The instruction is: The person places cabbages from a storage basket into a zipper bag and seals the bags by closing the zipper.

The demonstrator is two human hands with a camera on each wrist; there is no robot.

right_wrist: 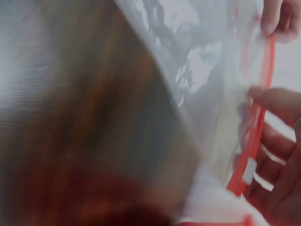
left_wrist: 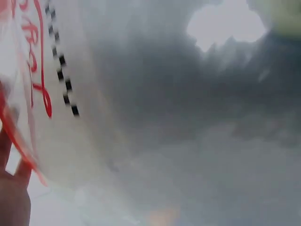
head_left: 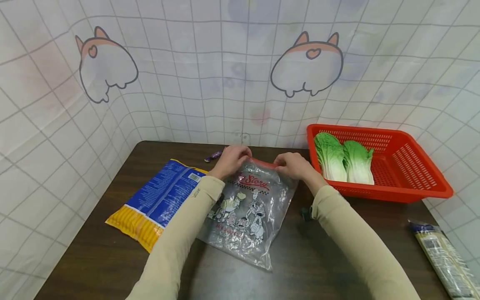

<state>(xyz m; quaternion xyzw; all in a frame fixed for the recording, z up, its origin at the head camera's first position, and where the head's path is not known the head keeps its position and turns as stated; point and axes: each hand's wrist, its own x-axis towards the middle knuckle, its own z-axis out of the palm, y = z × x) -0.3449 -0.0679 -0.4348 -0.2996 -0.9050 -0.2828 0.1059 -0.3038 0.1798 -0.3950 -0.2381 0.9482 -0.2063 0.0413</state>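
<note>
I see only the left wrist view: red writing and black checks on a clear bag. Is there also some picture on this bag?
Observer: Yes. The head view shows cartoon figures below the writing on the clear bag.
Operator: Thank you. What is lying near the bag, on its left?
Observer: A blue and yellow packet, partly hidden by the left sleeve.
Operator: And is there something fixed on the red edge of the bag?
Observer: In the right wrist view, a small whitish tab sits on the red edge, beside the fingers of the right hand.
</note>
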